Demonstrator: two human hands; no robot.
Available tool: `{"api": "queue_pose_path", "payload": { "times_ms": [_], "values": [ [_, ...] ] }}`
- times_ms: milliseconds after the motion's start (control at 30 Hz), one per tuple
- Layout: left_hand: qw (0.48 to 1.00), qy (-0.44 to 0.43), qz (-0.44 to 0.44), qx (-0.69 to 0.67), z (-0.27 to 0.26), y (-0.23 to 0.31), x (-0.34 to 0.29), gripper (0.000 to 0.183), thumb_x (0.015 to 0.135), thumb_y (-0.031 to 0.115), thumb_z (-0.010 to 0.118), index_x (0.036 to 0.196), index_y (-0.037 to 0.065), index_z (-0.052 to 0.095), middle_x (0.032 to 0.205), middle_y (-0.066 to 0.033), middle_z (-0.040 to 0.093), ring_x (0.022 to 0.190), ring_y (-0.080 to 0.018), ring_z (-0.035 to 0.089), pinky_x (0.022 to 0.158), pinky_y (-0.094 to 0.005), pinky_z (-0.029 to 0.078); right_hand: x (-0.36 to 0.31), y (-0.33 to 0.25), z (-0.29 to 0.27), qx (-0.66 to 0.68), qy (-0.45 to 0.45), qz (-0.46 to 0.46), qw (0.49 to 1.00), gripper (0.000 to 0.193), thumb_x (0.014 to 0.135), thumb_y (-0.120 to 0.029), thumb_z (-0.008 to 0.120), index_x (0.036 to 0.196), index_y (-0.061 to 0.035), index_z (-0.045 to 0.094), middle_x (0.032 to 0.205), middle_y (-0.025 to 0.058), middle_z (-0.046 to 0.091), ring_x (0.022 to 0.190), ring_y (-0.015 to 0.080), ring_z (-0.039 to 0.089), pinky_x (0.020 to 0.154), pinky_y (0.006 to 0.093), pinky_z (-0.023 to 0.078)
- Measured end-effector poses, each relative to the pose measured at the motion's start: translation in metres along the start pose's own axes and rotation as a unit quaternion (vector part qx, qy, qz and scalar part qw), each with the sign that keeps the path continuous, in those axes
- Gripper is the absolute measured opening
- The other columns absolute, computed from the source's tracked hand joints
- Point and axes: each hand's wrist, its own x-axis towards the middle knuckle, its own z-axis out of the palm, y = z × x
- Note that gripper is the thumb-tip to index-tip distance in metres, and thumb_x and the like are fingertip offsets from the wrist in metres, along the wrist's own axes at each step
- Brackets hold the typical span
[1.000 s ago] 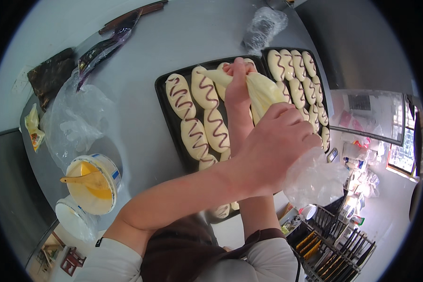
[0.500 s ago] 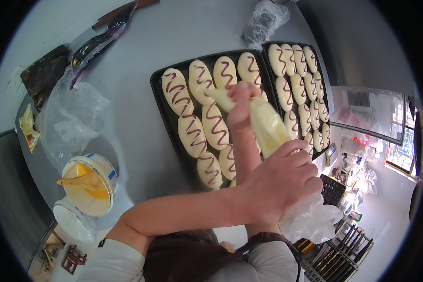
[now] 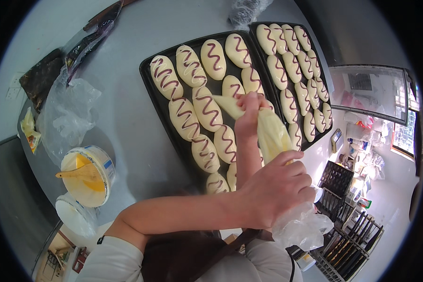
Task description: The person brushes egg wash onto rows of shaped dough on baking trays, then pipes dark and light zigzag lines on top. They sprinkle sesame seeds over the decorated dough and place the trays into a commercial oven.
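Observation:
My left hand (image 3: 279, 188) is closed around the gathered rear end of a piping bag (image 3: 273, 134) filled with pale yellow cream. Loose clear plastic (image 3: 303, 228) hangs below that hand. Closer to the nozzle end, my right hand (image 3: 251, 113) grips the same bag, its forearm partly behind my left one. The bag's tip points left, beside the upper end of an oval dough bun (image 3: 207, 110) in the second column. Purple zigzags run over the buns on the near black tray (image 3: 148, 77). Thin pale lines also cross the leftmost buns and the top one (image 3: 191, 66) of the second column.
A second black tray (image 3: 261, 40) of purple-striped buns adjoins on the right. On the grey table's left stand a bucket (image 3: 109, 171) of yellow liquid with a wooden-handled brush (image 3: 82, 172), and crumpled clear plastic (image 3: 73, 110). A rack (image 3: 350, 239) stands at lower right.
The bag's tip has moved from the top bun of the second column toward the bun below it. Both hands still hold the bag. The whole view has shifted slightly.

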Motion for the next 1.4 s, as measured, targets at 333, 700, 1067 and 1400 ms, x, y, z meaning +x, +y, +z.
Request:
{"api": "queue_pose_path", "payload": {
  "times_ms": [333,700,1067,1400],
  "values": [
    [1.0,-0.021,0.01,0.016,0.038,0.027,-0.017,0.027,0.088,0.031,0.073,0.083,0.011,0.056,0.084,-0.0035,0.052,0.089,-0.023,0.057,0.109,-0.0488,0.042,-0.037,-0.007,-0.039,0.048,-0.046,-0.025,0.997,0.033,0.102,-0.013,0.053,0.07,-0.0034,0.053,0.071,0.0078,0.06,0.077,0.0207,0.065,0.077,0.0335,0.052],
    [0.998,-0.053,0.007,-0.035,0.084,0.058,-0.036,0.028,0.09,0.032,0.072,0.08,0.01,0.057,0.082,-0.0044,0.052,0.087,-0.0235,0.057,0.109,-0.0483,0.042,-0.073,0.011,-0.109,-0.076,-0.047,0.02,0.996,0.036,0.101,-0.014,0.054,0.067,-0.0024,0.055,0.071,0.0072,0.061,0.072,0.0184,0.062,0.076,0.0321,0.052],
    [0.993,-0.107,0.008,-0.057,0.136,0.089,-0.057,0.011,0.08,0.018,0.06,0.083,0.007,0.061,0.08,-0.0071,0.056,0.089,-0.0258,0.059,0.111,-0.0456,0.038,-0.117,0.009,-0.171,-0.03,-0.013,0.032,0.999,0.035,0.101,-0.017,0.057,0.069,-0.0027,0.058,0.073,0.0077,0.065,0.079,0.0188,0.066,0.077,0.0328,0.051],
    [0.988,-0.13,0.012,-0.077,0.184,0.117,-0.074,0.015,0.082,0.021,0.062,0.084,0.006,0.063,0.08,-0.0071,0.058,0.089,-0.0257,0.059,0.109,-0.0463,0.039,-0.157,0.02,-0.232,-0.036,0.07,0.115,0.99,0.033,0.099,-0.014,0.055,0.067,-0.003,0.057,0.072,0.0058,0.064,0.078,0.0173,0.066,0.076,0.0325,0.051]
  ]
}}
